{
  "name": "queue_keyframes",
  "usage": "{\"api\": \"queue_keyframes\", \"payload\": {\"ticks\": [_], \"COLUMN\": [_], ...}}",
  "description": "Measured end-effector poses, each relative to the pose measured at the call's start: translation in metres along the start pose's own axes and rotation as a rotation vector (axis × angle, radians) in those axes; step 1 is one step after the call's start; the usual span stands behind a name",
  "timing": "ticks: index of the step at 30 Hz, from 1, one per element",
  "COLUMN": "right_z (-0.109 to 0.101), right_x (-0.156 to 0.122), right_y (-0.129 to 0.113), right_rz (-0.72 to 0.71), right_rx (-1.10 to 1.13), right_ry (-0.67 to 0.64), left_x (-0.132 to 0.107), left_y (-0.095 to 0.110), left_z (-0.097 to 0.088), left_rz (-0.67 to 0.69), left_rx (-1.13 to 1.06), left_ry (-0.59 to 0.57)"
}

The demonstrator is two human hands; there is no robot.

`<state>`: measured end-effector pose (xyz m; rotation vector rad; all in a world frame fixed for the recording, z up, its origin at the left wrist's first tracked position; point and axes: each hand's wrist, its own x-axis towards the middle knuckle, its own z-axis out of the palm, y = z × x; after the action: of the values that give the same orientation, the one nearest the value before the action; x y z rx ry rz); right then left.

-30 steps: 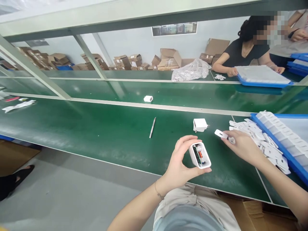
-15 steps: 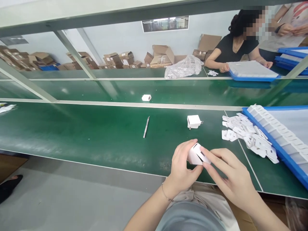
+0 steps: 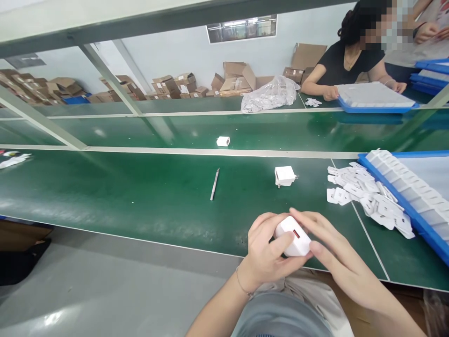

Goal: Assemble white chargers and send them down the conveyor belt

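Note:
A white USB charger (image 3: 300, 246) sits between my two hands above the front edge of the green bench. Its end face points up towards me and shows a slot with red inside. My left hand (image 3: 268, 245) is wrapped round the charger, its thumb lying on the end face. Against the right side of the charger, the thumb and fingers of my right hand (image 3: 331, 248) hold on from the opposite side. Another white charger (image 3: 285, 175), prongs showing, lies on the bench just beyond. To its left is a slim craft knife (image 3: 215, 184).
Loose white plates (image 3: 372, 194) are heaped at the right, against a blue tray (image 3: 417, 213) holding a row of white housings. Behind the rail, a white charger-like block (image 3: 223, 141) lies on the green strip. A co-worker (image 3: 354, 70) sits opposite, hands at another blue tray.
The plate at the charger's end stood tilted with a dark gap; now it looks flush. My left thumb has moved onto it. The block behind the rail has shifted right.

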<state>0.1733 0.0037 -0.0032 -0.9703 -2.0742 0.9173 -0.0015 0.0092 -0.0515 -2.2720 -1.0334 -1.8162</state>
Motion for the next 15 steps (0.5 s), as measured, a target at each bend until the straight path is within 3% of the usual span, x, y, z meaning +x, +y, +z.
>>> {"api": "queue_keyframes", "payload": {"ticks": [3, 5, 10, 13, 15], "right_z": [0.010, 0.015, 0.018, 0.016, 0.013], "right_x": [-0.004, -0.006, -0.010, -0.011, -0.011], "right_y": [0.008, 0.010, 0.005, 0.000, -0.003], "right_rz": [0.227, 0.311, 0.351, 0.315, 0.305], "right_rx": [0.487, 0.659, 0.783, 0.751, 0.699], "right_ry": [-0.074, -0.132, -0.093, -0.039, -0.028], "left_x": [-0.004, -0.008, -0.005, -0.002, -0.001], "left_y": [0.000, 0.000, 0.002, 0.006, 0.007], "left_z": [0.000, 0.000, -0.001, -0.003, -0.004], "left_rz": [-0.005, 0.012, 0.134, 0.130, 0.124], "left_rx": [0.040, 0.078, 0.093, 0.098, 0.087], "left_ry": [-0.071, -0.079, -0.012, 0.028, -0.009]}}
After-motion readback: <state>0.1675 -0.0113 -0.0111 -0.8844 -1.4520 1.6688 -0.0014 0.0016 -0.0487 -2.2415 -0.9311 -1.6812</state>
